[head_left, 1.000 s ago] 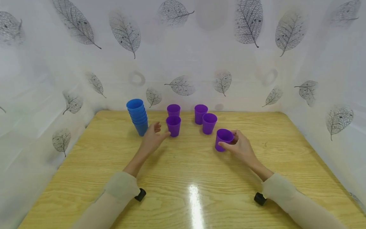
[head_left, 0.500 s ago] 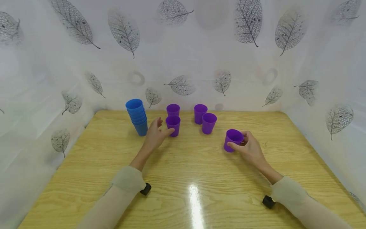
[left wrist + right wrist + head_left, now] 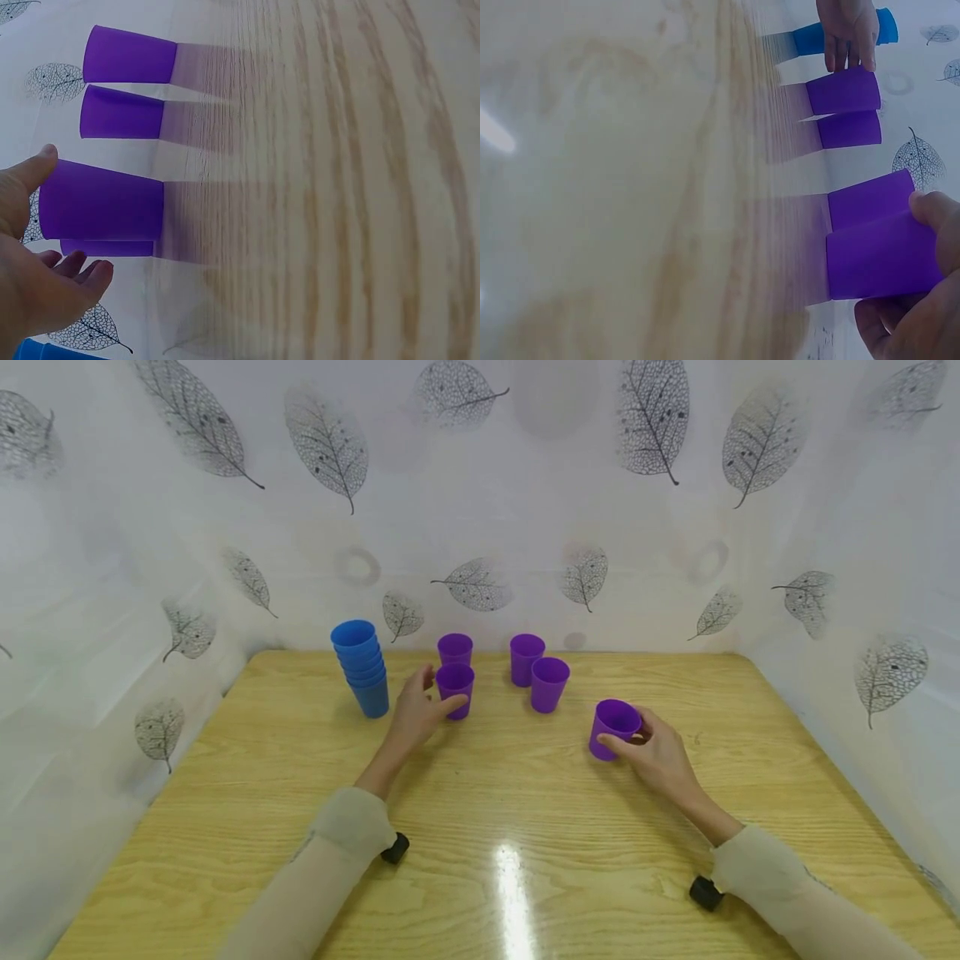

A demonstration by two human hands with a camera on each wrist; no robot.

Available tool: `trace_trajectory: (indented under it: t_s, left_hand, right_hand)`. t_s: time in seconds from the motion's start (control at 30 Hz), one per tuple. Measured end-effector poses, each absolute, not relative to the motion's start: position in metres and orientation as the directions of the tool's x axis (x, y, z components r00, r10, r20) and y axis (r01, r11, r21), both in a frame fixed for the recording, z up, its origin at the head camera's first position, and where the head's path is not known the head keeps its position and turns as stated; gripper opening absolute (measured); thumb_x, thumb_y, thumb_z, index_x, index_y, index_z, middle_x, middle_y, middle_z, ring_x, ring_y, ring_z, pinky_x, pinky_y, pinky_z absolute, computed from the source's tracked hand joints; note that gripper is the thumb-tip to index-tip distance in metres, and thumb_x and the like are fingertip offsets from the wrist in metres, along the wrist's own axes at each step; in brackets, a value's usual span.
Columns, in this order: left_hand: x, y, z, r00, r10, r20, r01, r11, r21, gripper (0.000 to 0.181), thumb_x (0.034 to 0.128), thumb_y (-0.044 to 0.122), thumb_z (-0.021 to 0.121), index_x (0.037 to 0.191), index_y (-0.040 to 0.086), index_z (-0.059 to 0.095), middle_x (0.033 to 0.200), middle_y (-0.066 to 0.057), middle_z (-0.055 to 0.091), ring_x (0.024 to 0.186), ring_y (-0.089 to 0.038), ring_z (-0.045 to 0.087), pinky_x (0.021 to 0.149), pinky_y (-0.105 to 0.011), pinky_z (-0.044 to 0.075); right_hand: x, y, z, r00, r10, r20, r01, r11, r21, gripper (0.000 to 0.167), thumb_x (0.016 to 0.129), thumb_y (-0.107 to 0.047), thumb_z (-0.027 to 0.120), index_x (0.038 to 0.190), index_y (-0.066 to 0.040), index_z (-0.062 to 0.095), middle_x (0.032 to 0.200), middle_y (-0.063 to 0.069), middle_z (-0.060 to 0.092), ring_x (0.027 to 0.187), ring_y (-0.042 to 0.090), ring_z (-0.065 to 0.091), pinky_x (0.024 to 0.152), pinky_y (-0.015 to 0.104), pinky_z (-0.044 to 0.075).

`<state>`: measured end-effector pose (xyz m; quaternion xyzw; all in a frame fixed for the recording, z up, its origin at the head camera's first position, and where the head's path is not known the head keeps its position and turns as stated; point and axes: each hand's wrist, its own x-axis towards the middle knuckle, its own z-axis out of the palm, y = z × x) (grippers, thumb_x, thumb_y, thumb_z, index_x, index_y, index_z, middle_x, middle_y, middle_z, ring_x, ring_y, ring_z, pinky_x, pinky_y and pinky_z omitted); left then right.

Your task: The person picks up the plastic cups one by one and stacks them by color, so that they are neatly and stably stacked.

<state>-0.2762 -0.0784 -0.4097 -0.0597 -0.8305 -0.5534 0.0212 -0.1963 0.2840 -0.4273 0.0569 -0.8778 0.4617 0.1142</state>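
Note:
The left hand (image 3: 418, 714) is around the front cup (image 3: 459, 689) of the left purple pair, its thumb across the near side. In the left wrist view, that cup (image 3: 105, 202) lies between the thumb and loosely bent fingers of the hand (image 3: 34, 289); the thumb is at its rim, the fingertips appear apart from it. A second purple cup (image 3: 455, 647) stands just behind. The right hand (image 3: 663, 760) grips an upright purple cup (image 3: 606, 739) between thumb and fingers at the right; its far side is hidden. The right wrist view shows this cup (image 3: 881, 259) in the hand (image 3: 926, 322).
A tall stack of blue cups (image 3: 369, 693) stands left of the left hand. Two more purple cups (image 3: 527, 664) (image 3: 548, 689) stand between the hands, one diagonally behind the other. Leaf-patterned sheeting (image 3: 480, 527) borders the back and sides of the wooden table (image 3: 450, 827).
The left hand has moved right and forward, its thumb passing across the front purple cup. The right hand has shifted right with its cup, mostly in the earlier half second.

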Motion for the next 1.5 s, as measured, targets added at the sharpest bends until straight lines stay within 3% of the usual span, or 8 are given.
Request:
trace_trajectory:
  t_s: [0.43, 1.0, 1.5]
  left_hand:
    - [-0.285, -0.078, -0.419, -0.983, 0.112, 0.149, 0.179, 0.35, 0.919, 0.071, 0.0929, 0.019, 0.079, 0.152, 0.001, 0.045, 0.146, -0.02, 0.055, 0.134, -0.036, 0.053, 0.113, -0.05, 0.044]
    - [-0.287, -0.07, -0.415, -0.99, 0.096, 0.104, 0.133, 0.369, 0.92, 0.072, 0.093, 0.028, 0.08, 0.149, -0.002, 0.046, 0.142, -0.021, 0.058, 0.133, -0.035, 0.055, 0.114, -0.044, 0.044]
    - [-0.258, -0.028, -0.383, -0.965, 0.232, 0.124, 0.167, 0.176, 0.97, 0.069, 0.0914, 0.025, 0.081, 0.146, -0.002, 0.049, 0.135, -0.019, 0.063, 0.124, -0.031, 0.063, 0.105, -0.038, 0.052]
  right_hand:
    - [-0.198, 0.279, -0.429, -0.971, 0.016, 0.24, -0.19, 0.564, -0.804, 0.055, 0.09, -0.024, 0.083, 0.132, 0.005, 0.062, 0.116, 0.021, 0.071, 0.103, 0.027, 0.068, 0.082, 0.011, 0.053]
    - [-0.201, 0.28, -0.43, -0.973, 0.026, 0.228, -0.171, 0.577, -0.798, 0.057, 0.09, -0.028, 0.083, 0.132, 0.004, 0.063, 0.116, 0.02, 0.072, 0.104, 0.029, 0.068, 0.081, 0.012, 0.052]
    - [-0.198, 0.279, -0.427, -0.972, 0.028, 0.232, -0.176, 0.562, -0.808, 0.054, 0.09, -0.025, 0.084, 0.131, 0.004, 0.064, 0.116, 0.021, 0.072, 0.104, 0.029, 0.068, 0.083, 0.012, 0.053]
